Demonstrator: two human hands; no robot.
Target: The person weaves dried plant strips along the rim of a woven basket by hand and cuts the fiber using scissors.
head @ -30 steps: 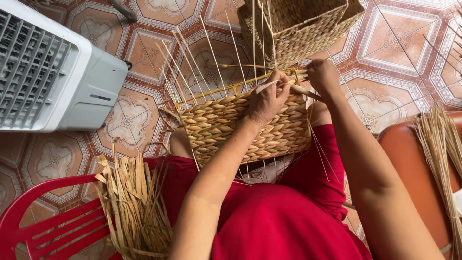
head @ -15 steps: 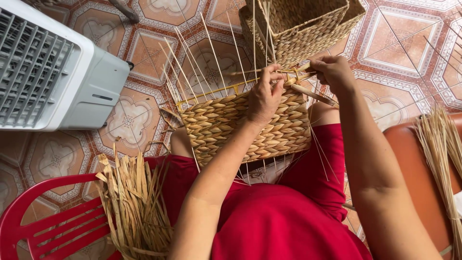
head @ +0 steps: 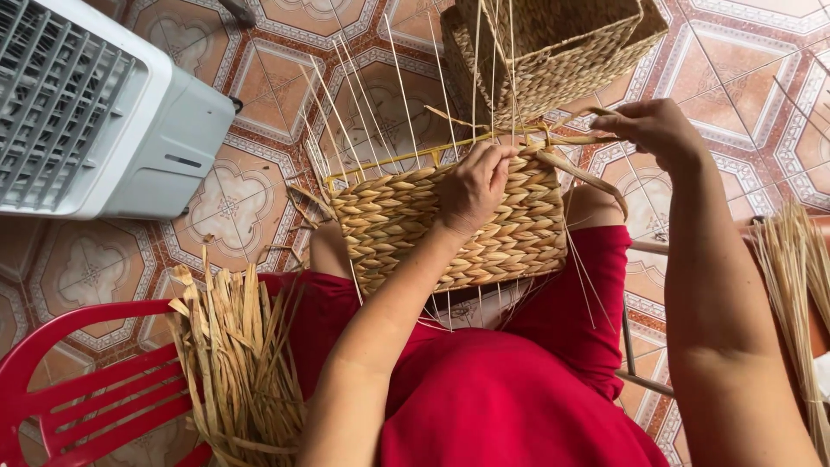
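left hand [head: 471, 186] pressed on half-woven basket [head: 415, 220] | right hand [head: 653, 130] pinching strand [head: 575, 138] | finished basket [head: 553, 52] behind (fan [head: 95, 112] left)

I read even, bright daylight with no glare; shadows are soft, the darkest lying under the white fan unit [head: 95, 112]. Focus is sharp at centre, and I note slight wide-angle stretching toward the frame edges.
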